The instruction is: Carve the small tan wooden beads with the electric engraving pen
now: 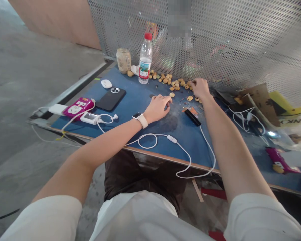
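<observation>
My right hand (pixel 200 89) reaches to the right end of a row of small round yellow-brown longans (pixel 165 79), fingers bent and pinched together at a longan there. Part of its grip is hidden by the hand. My left hand (pixel 157 107), wearing a watch (pixel 139 119), lies low over the blue table with loosely curled fingers, thumb apart, and nothing visible in it. Just beyond its fingertips lies a single longan piece (pixel 172 95). Between the hands are an opened longan shell (pixel 190 98), scattered crumbs and a black stick-shaped device (pixel 192 117) on a white cable.
A water bottle (pixel 145 60) and a cloudy jar (pixel 123 61) stand at the back, before a perforated metal panel (pixel 240 40). Left are a phone (pixel 111 98), a white case (pixel 106 84) and a pink power strip (pixel 79 107). Cables (pixel 147 140) loop along the front edge; cardboard (pixel 257 100) lies right.
</observation>
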